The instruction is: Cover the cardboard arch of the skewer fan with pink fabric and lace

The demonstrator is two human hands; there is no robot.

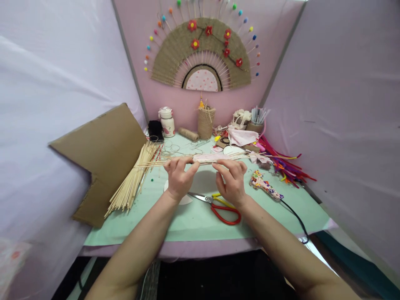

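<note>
My left hand [180,177] and my right hand [231,179] pinch the near edge of a flat pale pink piece [208,158], one at each end. It is seen almost edge-on, raised over the table, and thin wooden sticks [153,163] fan out from it to both sides. Thumbs and forefingers are closed on its edge. Below the hands lie scissors [208,199] with one red and one yellow handle. White rounded pieces [185,201] rest partly under my left wrist.
A bundle of wooden sticks [133,179] and folded cardboard [106,154] lie left. On the right are a patterned glue gun [265,185] with a black cord and coloured pipe cleaners [281,160]. A bottle [167,123] and twine-wrapped holder [206,122] stand behind. A decorated fan [201,50] hangs above.
</note>
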